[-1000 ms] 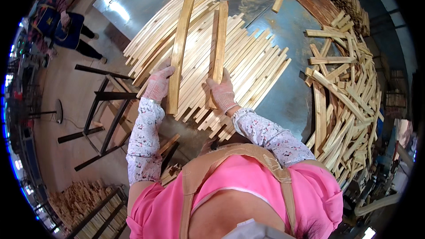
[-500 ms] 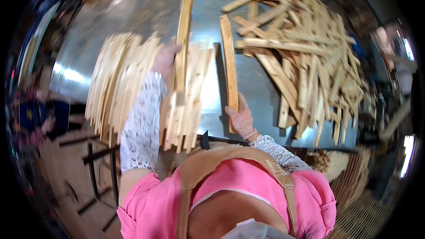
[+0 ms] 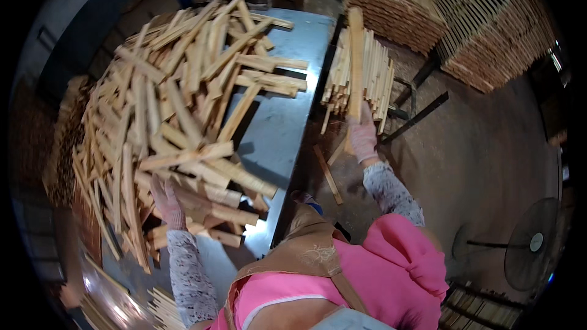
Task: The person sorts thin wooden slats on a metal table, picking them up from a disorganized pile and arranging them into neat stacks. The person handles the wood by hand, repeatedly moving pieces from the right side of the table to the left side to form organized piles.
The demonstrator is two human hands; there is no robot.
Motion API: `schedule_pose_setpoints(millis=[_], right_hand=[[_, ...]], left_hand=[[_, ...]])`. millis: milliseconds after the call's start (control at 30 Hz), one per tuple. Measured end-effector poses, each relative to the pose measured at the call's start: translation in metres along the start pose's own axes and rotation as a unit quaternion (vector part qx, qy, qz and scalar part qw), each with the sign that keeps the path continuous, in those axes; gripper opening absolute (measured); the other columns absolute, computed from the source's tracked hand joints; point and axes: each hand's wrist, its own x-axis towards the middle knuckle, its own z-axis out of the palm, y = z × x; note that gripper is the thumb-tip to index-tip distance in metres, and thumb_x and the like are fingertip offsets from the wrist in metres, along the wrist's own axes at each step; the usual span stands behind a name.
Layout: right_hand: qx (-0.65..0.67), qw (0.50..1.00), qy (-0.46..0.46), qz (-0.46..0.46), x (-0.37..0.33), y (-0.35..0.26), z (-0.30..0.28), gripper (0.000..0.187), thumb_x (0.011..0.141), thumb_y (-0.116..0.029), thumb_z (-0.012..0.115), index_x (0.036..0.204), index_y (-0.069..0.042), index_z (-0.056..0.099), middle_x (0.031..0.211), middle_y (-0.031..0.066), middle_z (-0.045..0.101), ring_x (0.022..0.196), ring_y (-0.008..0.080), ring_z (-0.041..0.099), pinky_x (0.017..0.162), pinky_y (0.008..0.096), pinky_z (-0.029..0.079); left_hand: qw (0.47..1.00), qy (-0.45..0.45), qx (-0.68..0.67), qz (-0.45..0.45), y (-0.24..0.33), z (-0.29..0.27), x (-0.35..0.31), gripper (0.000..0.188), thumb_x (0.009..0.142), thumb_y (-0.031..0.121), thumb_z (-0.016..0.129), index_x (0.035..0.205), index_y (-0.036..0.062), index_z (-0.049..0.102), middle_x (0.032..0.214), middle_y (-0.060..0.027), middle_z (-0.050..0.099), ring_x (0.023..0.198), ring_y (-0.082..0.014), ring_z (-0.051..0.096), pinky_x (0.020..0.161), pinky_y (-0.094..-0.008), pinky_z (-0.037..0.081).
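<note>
My right hand [image 3: 364,137], in a pale glove, is closed round the lower end of a flat wooden slat [image 3: 356,64]. The slat points away from me, over a neat bundle of pale slats [image 3: 382,76] beyond the table's edge. At the left, my gloved left hand [image 3: 167,205] reaches to the near part of a large jumbled heap of wooden slats [image 3: 202,61]. Its fingers are stretched out and hold nothing; whether they touch the wood I cannot tell.
Under the heap is a metal-topped table [image 3: 284,107]. Tall stacks of slats [image 3: 397,9] stand at the far right. A black metal bar [image 3: 416,116] juts out near the bundle. Loose slats [image 3: 328,174] lie on the floor; a fan [image 3: 532,243] stands at right.
The view has swung right, away from the slat rows. My right hand has carried its slat off the table to over the bundle. My left hand has moved from the rows to the heap.
</note>
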Motion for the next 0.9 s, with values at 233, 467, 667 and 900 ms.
schedule_pose_setpoints(millis=[233,467,667,900], right_hand=[[-0.312,0.920,0.087,0.220,0.175,0.191,-0.096,0.067,0.098,-0.022,0.070,0.158,-0.001,0.049,0.124,0.0296,0.073,0.114,0.0397,0.072,0.100,0.0396,0.055],[-0.805,0.535,-0.256,0.030,0.301,0.324,-0.094,0.031,0.106,-0.026,0.056,0.124,-0.013,0.078,0.128,0.0150,0.077,0.117,0.0280,0.075,0.099,0.0386,0.059],[-0.532,0.817,-0.110,0.195,0.291,0.217,-0.029,0.064,0.103,-0.040,0.052,0.147,0.006,0.054,0.141,0.0353,0.062,0.128,0.0485,0.063,0.106,0.0490,0.050],[-0.262,0.951,-0.153,-0.067,0.210,0.086,0.081,0.066,0.108,-0.030,0.057,0.160,0.008,0.042,0.160,0.0311,0.050,0.147,0.0410,0.052,0.123,0.0447,0.042]], left_hand=[[0.989,-0.024,0.131,-0.060,0.028,0.097,0.005,0.059,0.104,0.038,0.067,0.145,-0.0039,0.061,0.143,-0.0239,0.066,0.135,-0.0401,0.059,0.118,-0.0476,0.042],[0.975,-0.004,0.178,-0.131,0.069,0.114,0.008,0.074,0.101,0.042,0.066,0.155,-0.0067,0.051,0.159,-0.0285,0.052,0.149,-0.0408,0.047,0.126,-0.0464,0.034],[0.932,0.051,0.212,-0.290,0.139,0.128,0.010,0.107,0.084,0.061,0.076,0.160,-0.0056,0.042,0.155,-0.0310,0.054,0.146,-0.0414,0.050,0.122,-0.0456,0.038],[0.880,0.169,0.083,-0.436,0.106,0.124,0.054,0.107,0.079,0.039,0.084,0.164,-0.0006,0.034,0.138,-0.0266,0.067,0.125,-0.0354,0.067,0.106,-0.0435,0.053]])
